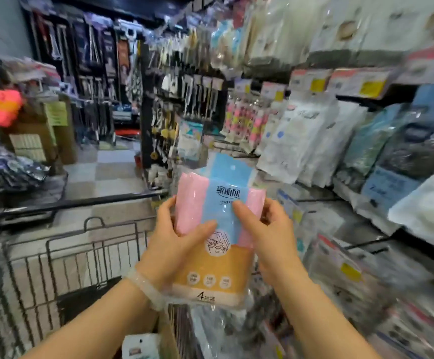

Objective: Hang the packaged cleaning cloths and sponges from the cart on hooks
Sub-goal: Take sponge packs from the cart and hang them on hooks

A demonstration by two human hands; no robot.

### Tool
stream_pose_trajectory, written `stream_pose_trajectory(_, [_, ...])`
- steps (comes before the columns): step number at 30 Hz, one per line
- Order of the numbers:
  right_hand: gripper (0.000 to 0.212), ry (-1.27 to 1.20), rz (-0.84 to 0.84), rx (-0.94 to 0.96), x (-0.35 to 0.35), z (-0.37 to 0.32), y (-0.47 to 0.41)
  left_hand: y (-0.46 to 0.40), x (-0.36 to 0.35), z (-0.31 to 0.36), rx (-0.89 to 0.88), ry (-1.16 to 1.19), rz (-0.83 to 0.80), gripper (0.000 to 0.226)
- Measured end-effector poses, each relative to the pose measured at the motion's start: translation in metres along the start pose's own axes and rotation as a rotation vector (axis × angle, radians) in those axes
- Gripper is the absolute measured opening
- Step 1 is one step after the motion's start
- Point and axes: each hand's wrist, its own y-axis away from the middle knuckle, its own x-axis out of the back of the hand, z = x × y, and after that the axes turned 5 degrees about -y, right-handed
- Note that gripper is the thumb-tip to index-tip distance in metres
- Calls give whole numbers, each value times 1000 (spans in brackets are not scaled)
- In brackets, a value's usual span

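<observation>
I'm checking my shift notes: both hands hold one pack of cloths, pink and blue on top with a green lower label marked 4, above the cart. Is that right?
Not quite: the lower label is orange, not green. The head view shows the left hand and right hand holding the pack of cloths, pink and blue on top, marked 4, above the cart.

Hanging packages at right motion-blurred; cart cut off at left edge.

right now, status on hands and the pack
Left hand and right hand both grip the cloth pack, held upright over the cart. Not yet on a hook. Packed display to the right, nothing blocking.
</observation>
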Motion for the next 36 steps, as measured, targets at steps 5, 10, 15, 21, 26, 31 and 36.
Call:
stream_pose_trajectory(5, [29,55,60,246,54,-103,8,3,-74,75,-184,33,-125,81])
stream_pose_trajectory(10, [36,151,169,419,96,-185,19,11,-138,141,-296,92,-239,105])
stream_pose_trajectory(15, [48,259,244,549,124,-261,39,24,-183,204,-422,81,-346,117])
stream_pose_trajectory(21, [59,450,419,1006,157,-333,67,41,-238,266,-502,163,-532,105])
stream_pose_trajectory(26, [39,523,319,964,182,-384,75,42,-272,300,-483,122,-674,106])
stream_pose_trajectory(31, [55,490,292,785,197,-414,69,35,-292,310,-524,57,-712,120])
stream_pose_trajectory(36, [60,413,402,741,208,-432,60,18,-289,312,-468,144,-700,109])
